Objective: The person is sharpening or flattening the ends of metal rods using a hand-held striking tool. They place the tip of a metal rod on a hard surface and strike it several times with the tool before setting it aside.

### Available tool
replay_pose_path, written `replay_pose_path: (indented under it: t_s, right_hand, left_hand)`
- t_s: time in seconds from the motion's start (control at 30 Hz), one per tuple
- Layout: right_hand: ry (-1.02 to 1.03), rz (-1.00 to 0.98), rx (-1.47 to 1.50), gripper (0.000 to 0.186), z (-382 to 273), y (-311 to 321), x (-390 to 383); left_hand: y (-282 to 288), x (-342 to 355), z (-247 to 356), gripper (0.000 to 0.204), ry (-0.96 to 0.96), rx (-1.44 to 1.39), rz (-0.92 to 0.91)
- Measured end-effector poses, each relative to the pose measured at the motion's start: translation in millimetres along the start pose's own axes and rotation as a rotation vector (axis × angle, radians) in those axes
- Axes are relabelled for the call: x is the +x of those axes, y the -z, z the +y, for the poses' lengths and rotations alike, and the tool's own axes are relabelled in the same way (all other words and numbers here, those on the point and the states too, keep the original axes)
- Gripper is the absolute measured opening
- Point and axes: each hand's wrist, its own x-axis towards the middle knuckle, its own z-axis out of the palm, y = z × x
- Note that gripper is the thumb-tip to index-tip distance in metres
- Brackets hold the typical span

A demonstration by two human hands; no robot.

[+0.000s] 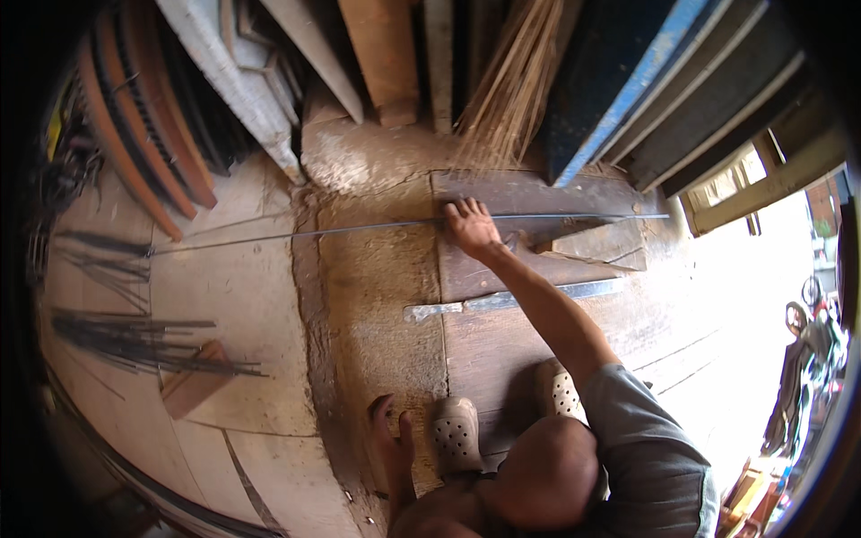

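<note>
My right hand [471,229] lies with fingers spread on a long thin metal rod [350,229] that crosses the floor and a dark wooden board [502,273]. To its right a wedge-shaped wooden block [596,247] sits under or beside the rod. Below my right hand lies a long flat blade [560,291] with a worn pale handle. My left hand [395,430] is low in the view beside my clog [456,435], holding nothing, its thumb and fingers apart and bent.
Bundles of thin dark rods [108,332] lie at left, partly on a reddish block [184,390]. Boards [377,63], curved strips [126,125] and thin sticks [502,99] lean along the top. At bright right are a window frame [744,188] and cluttered dark objects [794,359].
</note>
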Motion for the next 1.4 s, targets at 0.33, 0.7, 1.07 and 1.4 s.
replay_pose_path:
  t_s: [0.33,0.7,1.07,1.4]
  right_hand:
    - [-0.106,-0.203,-0.03,0.049,35,22,-17]
    - [-0.1,0.019,0.227,0.033,45,77,-39]
    - [0.012,-0.165,0.234,0.031,-39,144,-235]
    - [-0.031,0.113,0.001,0.059,67,137,-380]
  left_hand:
    - [27,-22,-53,0.03,-0.058,0.058,0.007]
    - [40,9,-12,0.028,-0.072,0.015,0.066]
    - [103,199,-76,0.05,-0.574,0.6,-0.263]
    - [147,205,-72,0.039,-0.341,0.902,-0.71]
